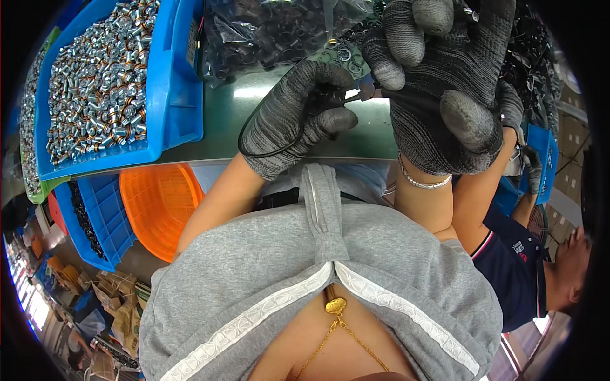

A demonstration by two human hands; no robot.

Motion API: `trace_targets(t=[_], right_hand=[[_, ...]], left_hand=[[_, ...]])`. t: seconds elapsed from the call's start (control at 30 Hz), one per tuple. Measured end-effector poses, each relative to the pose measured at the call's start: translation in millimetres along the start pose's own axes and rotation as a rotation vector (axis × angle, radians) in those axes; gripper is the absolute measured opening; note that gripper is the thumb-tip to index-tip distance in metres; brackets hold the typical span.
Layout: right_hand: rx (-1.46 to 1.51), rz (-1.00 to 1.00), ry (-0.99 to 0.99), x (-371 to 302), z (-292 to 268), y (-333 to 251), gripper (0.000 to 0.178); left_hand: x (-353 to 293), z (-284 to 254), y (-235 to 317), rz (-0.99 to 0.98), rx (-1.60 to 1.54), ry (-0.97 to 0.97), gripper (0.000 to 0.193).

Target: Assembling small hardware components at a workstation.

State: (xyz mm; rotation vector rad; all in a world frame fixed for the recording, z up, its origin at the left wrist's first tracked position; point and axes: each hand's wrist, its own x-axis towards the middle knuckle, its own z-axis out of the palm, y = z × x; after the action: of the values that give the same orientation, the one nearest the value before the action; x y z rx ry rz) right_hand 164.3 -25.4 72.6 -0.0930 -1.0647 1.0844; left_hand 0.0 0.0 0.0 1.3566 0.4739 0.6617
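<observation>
My left hand [289, 117], in a grey knit glove, pinches a thin black cable [244, 136] that loops back past the wrist. A short metal piece with a small dark end [363, 91] sticks out of its fingertips toward my right hand [445, 95]. That hand, gloved the same way, is turned palm up. Its thumb bends over a slim black piece [410, 98] lying across the palm, some fingers are curled, and one is stretched out. Whether the slim piece joins the cable is hard to make out. Both hands are above the green-topped table [362, 136].
A blue bin [175, 101] of small metal fasteners [101, 82] stands at left. Behind my hands lies a clear bag of black parts [267, 32], beside loose metal rings [346, 54]. An orange basket [159, 203] sits below the table edge. A co-worker's gloved hand [511, 105] is close at right.
</observation>
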Motion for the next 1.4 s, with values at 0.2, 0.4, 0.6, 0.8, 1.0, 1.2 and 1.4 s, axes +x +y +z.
trace_targets(t=[0.2, 0.4, 0.6, 0.8, 1.0, 1.2, 1.4], right_hand=[[0.017, 0.066, 0.352, -2, 26, -4, 0.095], [0.009, 0.016, 0.148, 0, 9, -2, 0.102], [-0.158, 0.011, 0.146, 1, 20, 0, 0.113], [-0.095, 0.002, 0.174, 1, 4, 5, 0.111], [0.032, 0.151, 0.216, -20, -26, 2, 0.085], [-0.226, -0.022, 0.307, -21, 8, -29, 0.043], [-0.767, 0.028, 0.705, -35, -41, -64, 0.035]], left_hand=[[1, -1, -1, 0.037, 0.017, 0.014, 0.045], [0, 0, 3, 0.054, 0.028, 0.027, 0.033], [-4, 0, 3, 0.065, -0.044, 0.020, 0.029], [-9, -1, 1, 0.003, -0.157, 0.041, 0.030], [-3, 3, 6, 0.111, 0.033, 0.030, 0.030], [-6, 9, 13, 0.057, 0.002, 0.021, 0.034], [-12, 8, 78, -0.207, -0.147, 0.066, 0.025]])
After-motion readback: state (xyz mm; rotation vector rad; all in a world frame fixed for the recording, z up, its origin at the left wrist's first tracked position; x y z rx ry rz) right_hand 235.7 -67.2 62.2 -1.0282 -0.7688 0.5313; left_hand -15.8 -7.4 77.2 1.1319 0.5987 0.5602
